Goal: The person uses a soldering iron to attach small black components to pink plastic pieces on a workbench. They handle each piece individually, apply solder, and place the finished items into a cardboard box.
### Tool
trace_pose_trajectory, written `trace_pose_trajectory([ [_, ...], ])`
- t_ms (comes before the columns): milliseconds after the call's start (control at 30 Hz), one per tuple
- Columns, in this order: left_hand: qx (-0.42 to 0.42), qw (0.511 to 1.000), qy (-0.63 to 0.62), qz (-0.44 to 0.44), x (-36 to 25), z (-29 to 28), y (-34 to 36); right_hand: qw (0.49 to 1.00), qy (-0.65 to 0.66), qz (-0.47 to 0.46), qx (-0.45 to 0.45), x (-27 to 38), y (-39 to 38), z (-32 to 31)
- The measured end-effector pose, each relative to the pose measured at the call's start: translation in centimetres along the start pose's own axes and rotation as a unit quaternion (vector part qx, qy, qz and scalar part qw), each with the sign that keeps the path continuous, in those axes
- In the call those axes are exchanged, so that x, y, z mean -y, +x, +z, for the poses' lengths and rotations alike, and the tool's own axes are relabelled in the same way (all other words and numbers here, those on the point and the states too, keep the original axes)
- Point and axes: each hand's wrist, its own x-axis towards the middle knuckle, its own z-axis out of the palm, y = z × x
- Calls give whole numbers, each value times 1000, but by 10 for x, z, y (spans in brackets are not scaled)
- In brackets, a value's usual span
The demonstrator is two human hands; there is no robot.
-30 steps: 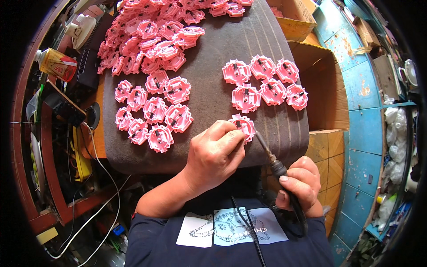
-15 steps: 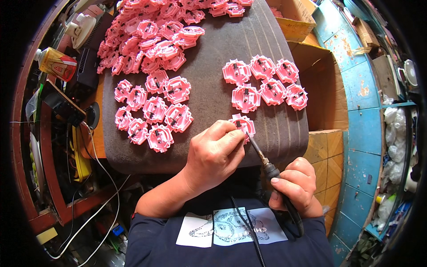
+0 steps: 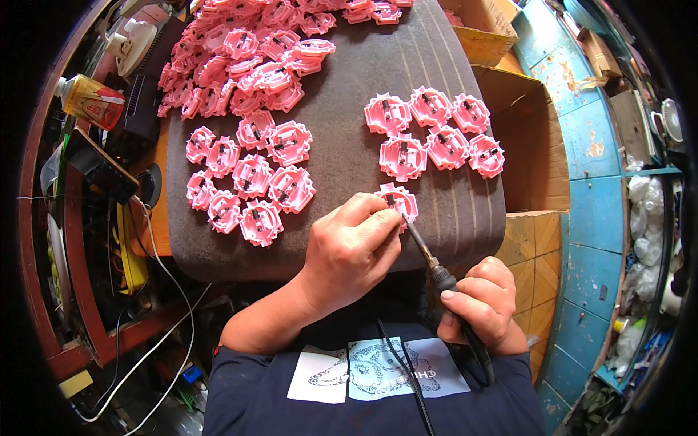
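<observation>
In my right hand [image 3: 481, 304] is a soldering iron [image 3: 440, 276], gripped by its dark handle, with a cord looping down from it. Its metal tip rests on or just over a pink plastic part [image 3: 401, 198] near the front edge of the table. My left hand [image 3: 350, 243] pinches its thumb and forefinger together at that part's left side; what sits between the fingertips is hidden. Just beyond are two rows of similar pink parts [image 3: 403, 158] with small black pieces inside. Another group of pink parts [image 3: 252, 176] lies to the left.
A large heap of pink parts [image 3: 240, 69] covers the table's [image 3: 342, 94] far left. Cardboard boxes [image 3: 527, 138] stand along the right side. At left are a bottle [image 3: 93, 103], dark equipment [image 3: 138, 109] and a loose white cable [image 3: 193, 320].
Almost nothing differs. Both hands and the iron's tip stay at the same pink part, and the view has shifted very slightly.
</observation>
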Motion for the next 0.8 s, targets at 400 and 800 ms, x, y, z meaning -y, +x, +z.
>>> trace_pose_trajectory([
  [400,-2,1000,-2,-1,0,0,0,999,1,27,-31,-1,-7,-8],
  [800,1,1000,-3,-5,0,0,0,994,51,57,-78,-17,-2,17],
])
